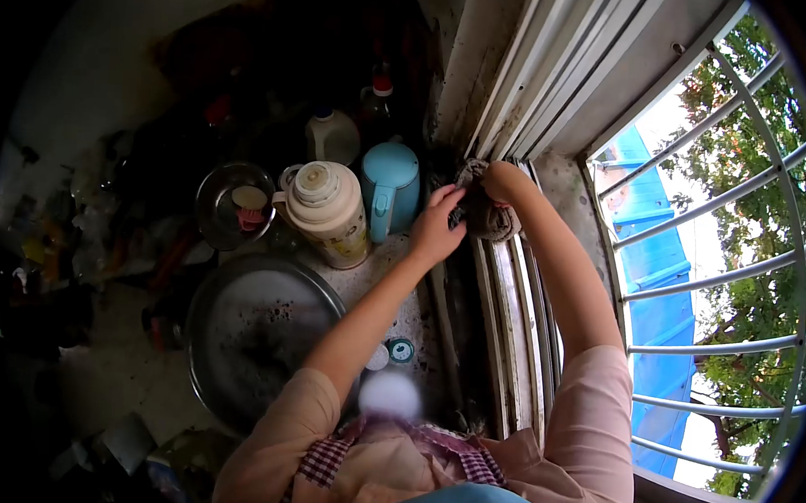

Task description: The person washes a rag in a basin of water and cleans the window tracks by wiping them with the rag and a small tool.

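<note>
Daylight is being let in at the right of the frame through a window (554,96) guarded by curved white bars (735,266), with green trees (761,294) being shown beyond, while the cluttered speckled counter (409,315) at left is being left in shadow.

Speckled counter (366,281) carries basin (255,335), thermos (326,210), jug (390,188).

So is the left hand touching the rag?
Touching. The head view shows the left hand's fingers pressed onto the rag on the window track.
</note>
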A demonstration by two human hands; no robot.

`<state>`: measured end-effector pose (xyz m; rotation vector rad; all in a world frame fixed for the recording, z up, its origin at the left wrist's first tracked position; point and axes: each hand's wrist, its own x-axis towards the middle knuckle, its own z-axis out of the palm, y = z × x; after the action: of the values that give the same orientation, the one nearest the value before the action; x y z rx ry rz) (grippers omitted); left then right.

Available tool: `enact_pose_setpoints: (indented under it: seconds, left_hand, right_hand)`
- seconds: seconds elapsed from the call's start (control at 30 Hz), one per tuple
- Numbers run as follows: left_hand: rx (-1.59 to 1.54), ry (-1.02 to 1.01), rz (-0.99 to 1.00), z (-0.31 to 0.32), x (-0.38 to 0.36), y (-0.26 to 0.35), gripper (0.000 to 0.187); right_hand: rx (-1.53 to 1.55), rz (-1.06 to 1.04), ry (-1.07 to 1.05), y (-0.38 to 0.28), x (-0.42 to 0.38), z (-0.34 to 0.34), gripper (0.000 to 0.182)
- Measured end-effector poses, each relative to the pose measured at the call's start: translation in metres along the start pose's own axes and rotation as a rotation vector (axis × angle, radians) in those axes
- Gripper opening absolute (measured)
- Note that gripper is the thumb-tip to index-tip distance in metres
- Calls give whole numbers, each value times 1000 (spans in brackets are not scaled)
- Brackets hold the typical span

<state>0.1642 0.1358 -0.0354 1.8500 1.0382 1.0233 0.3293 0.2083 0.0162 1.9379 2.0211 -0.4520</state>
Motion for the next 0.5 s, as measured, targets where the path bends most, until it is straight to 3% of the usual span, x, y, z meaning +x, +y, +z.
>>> enact_pose_setpoints:
  seconds: [0.1, 0.27, 0.33, 0.43, 0.5]
  left_hand:
    - [-82, 86, 29, 3, -26, 20, 49]
    - [-243, -39, 61, 1, -65, 40, 42]
    - [-174, -50, 43, -7, -72, 41, 40]
    - [-112, -50, 44, -32, -74, 38, 39]
    - [-88, -62, 25, -42, -73, 38, 39]
  right_hand:
    - [236, 273, 537, -28, -15, 16, 22]
    - [154, 222, 411, -44, -24, 7, 23]
    - [40, 169, 330, -45, -34, 17, 23]
    - [216, 137, 330, -36, -88, 22, 24]
    - [137, 137, 207, -17, -78, 47, 25]
